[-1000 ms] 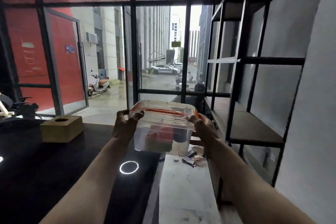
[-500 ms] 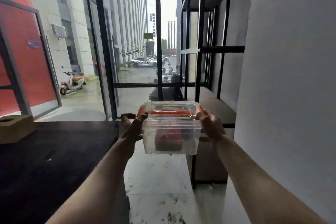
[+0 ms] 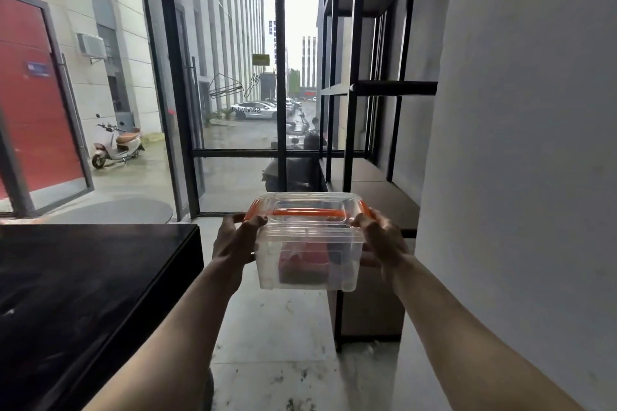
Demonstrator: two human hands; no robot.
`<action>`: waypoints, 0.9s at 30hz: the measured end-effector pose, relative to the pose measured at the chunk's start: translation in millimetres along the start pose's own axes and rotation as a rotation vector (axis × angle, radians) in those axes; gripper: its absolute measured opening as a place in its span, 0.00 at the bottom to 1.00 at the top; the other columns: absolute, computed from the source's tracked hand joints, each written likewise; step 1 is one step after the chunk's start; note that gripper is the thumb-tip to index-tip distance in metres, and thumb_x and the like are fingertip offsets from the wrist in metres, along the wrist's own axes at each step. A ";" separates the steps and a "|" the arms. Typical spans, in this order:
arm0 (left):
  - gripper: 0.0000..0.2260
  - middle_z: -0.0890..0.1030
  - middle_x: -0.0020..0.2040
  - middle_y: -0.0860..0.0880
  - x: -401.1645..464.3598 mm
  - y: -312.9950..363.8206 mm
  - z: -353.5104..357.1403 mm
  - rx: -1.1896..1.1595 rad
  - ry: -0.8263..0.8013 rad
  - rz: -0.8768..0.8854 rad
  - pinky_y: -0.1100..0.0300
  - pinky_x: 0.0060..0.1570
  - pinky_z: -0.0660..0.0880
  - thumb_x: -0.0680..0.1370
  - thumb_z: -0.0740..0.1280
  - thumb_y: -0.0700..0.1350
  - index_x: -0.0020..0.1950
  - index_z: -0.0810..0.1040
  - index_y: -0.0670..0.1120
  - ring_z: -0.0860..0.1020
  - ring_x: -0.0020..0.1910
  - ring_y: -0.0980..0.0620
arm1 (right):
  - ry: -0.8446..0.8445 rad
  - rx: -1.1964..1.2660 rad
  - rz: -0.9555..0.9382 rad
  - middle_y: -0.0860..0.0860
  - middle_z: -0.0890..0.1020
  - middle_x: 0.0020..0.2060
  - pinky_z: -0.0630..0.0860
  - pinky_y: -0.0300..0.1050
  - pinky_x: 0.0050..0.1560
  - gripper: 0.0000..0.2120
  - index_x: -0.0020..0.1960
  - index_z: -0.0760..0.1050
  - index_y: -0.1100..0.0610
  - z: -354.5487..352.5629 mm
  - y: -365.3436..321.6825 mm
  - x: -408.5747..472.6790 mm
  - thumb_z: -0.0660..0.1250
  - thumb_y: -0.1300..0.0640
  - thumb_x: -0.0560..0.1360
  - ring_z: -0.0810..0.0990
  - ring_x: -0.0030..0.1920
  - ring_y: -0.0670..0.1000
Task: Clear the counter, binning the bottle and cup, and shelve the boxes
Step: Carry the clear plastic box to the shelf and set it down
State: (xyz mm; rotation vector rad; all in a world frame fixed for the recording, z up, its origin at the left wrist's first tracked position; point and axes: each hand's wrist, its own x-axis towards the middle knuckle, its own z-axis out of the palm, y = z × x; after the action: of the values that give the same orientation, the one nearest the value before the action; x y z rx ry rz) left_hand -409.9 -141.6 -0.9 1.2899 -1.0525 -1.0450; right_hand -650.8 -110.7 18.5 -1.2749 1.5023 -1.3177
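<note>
I hold a clear plastic box (image 3: pixel 309 253) with an orange-sealed lid in front of me, above the floor. Something red and something dark lie inside it. My left hand (image 3: pixel 235 238) grips its left end and my right hand (image 3: pixel 382 238) grips its right end. Just beyond the box stands a black metal shelf unit (image 3: pixel 349 143) with brown boards; its lower board (image 3: pixel 380 197) is level with the box's top and right behind it. The black counter (image 3: pixel 93 277) lies to my left.
A grey wall (image 3: pixel 521 143) closes the right side, next to the shelf unit. A glass front with black frames (image 3: pixel 280 77) is ahead, showing a street with scooters and cars. Pale stained floor (image 3: pixel 277 337) runs between counter and shelf.
The view has swung right and moved closer to the shelf unit. The brown tissue box on the counter has left the view. Both hands keep the same hold on the clear box.
</note>
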 end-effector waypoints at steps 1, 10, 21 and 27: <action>0.25 0.82 0.61 0.39 11.7 -2.8 2.8 0.004 0.004 0.000 0.56 0.35 0.77 0.75 0.70 0.52 0.70 0.73 0.45 0.83 0.51 0.40 | 0.003 -0.002 -0.007 0.58 0.76 0.68 0.78 0.51 0.49 0.31 0.78 0.61 0.51 3.6 3.4 12.2 0.63 0.44 0.78 0.77 0.60 0.59; 0.34 0.81 0.61 0.40 163.3 -23.8 40.4 0.007 0.092 0.021 0.42 0.54 0.82 0.66 0.69 0.63 0.68 0.70 0.50 0.82 0.54 0.38 | -0.012 0.014 -0.004 0.58 0.75 0.68 0.77 0.56 0.58 0.31 0.78 0.63 0.51 49.4 22.2 178.9 0.65 0.46 0.77 0.76 0.61 0.59; 0.36 0.80 0.62 0.40 410.9 -30.7 66.1 0.027 0.099 -0.002 0.39 0.56 0.82 0.64 0.69 0.63 0.69 0.68 0.53 0.82 0.54 0.38 | -0.055 -0.011 0.006 0.60 0.73 0.69 0.77 0.55 0.56 0.31 0.79 0.60 0.53 133.7 28.9 422.8 0.65 0.51 0.78 0.74 0.59 0.58; 0.35 0.82 0.58 0.41 535.1 -50.5 72.4 0.074 0.103 -0.014 0.37 0.57 0.81 0.61 0.69 0.65 0.65 0.69 0.55 0.84 0.52 0.39 | -0.044 0.022 0.022 0.59 0.73 0.70 0.70 0.43 0.41 0.30 0.79 0.60 0.52 183.2 51.8 541.0 0.64 0.51 0.79 0.74 0.58 0.57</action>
State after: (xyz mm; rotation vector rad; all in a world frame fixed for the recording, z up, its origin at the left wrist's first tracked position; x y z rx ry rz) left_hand -367.6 -680.5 -45.0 1.3977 -1.0133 -0.9476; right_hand -605.3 -680.6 -27.6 -1.2618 1.4634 -1.2808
